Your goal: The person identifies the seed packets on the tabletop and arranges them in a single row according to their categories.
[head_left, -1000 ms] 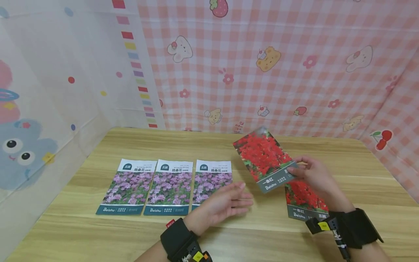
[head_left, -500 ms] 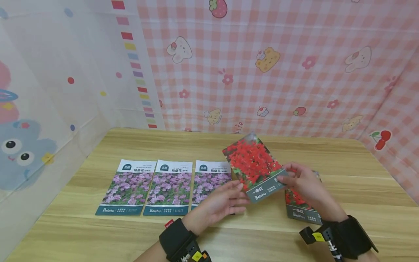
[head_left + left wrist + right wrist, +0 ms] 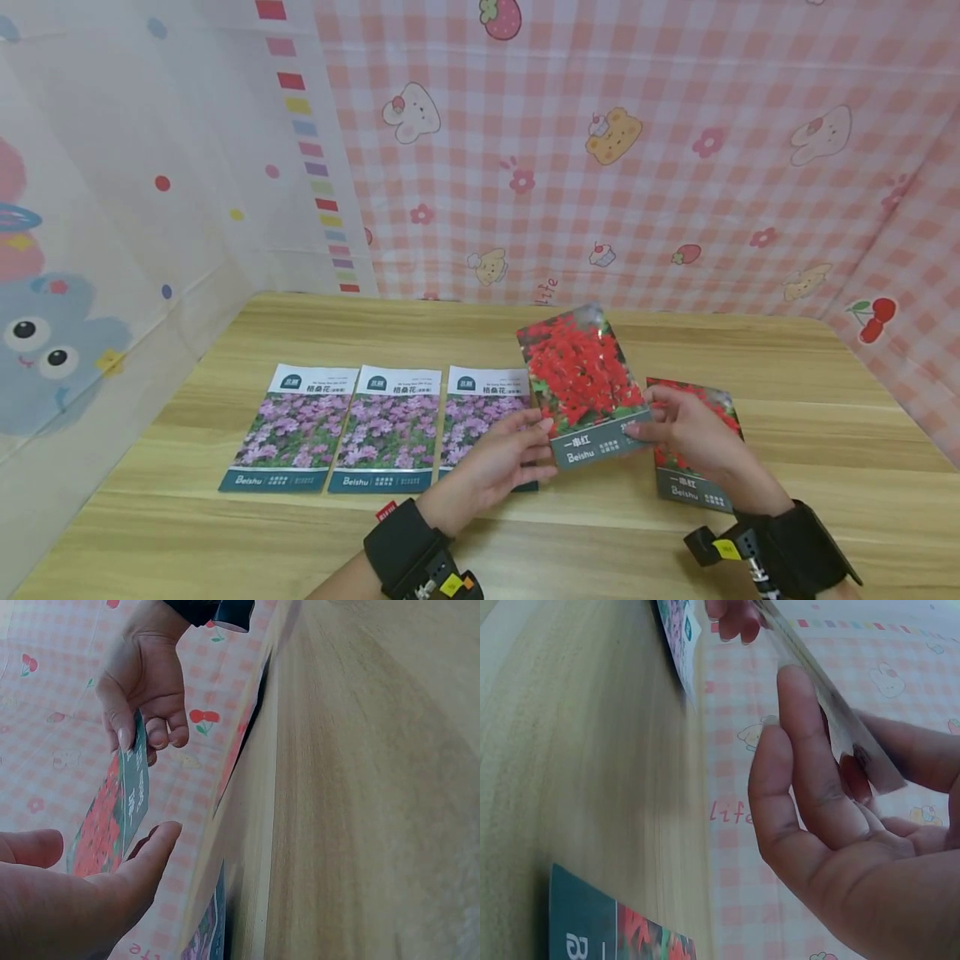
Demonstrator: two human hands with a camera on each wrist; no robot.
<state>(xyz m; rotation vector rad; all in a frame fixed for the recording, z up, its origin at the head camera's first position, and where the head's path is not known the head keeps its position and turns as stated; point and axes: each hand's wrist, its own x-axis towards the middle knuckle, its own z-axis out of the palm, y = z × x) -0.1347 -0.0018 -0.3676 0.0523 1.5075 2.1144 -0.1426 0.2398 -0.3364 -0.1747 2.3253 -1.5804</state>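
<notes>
A seed packet with red flowers (image 3: 581,371) is held up above the table, tilted. My right hand (image 3: 693,437) pinches its lower right corner, thumb on the front and fingers behind. At its lower left edge, my left hand (image 3: 487,467) has the thumb at the front and fingers behind, as the left wrist view also shows around the packet (image 3: 101,825). Another red-flower seed packet (image 3: 686,487) lies on the table, partly hidden under my right hand. Three purple-flower seed packets (image 3: 296,429) lie in a row at left; my left hand partly covers the rightmost one (image 3: 480,408).
The wooden table (image 3: 225,542) ends at the back against a pink checked cloth (image 3: 600,200). A white patterned cloth (image 3: 210,167) hangs on the left side. Black straps with small cameras sit on both wrists, the right one (image 3: 802,546) near the table's front.
My right hand has brought the red-flower packet left and down to my left hand, turning it more upright. My left fingers are now at its left edge.
</notes>
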